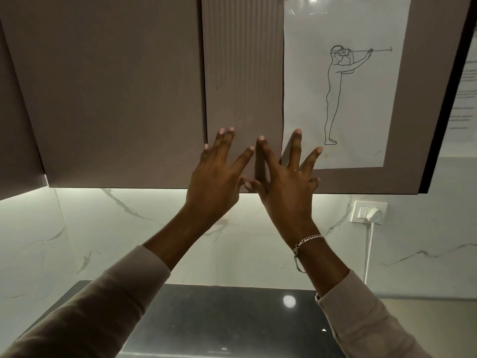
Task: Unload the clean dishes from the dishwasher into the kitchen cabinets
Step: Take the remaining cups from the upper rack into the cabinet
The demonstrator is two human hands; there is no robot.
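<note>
Left hand point(215, 177) and right hand point(286, 179) spread empty, before cabinet doors point(116, 99) lower edge

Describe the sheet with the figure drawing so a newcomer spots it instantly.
Find the matte brown upper cabinet doors above the white marble backsplash. On the right-hand door, just above the right hand, hangs a white paper sheet. Unlike the text-only white sheet at the far right edge, it carries a line drawing of a standing figure wearing a headset, arms outstretched.
</note>
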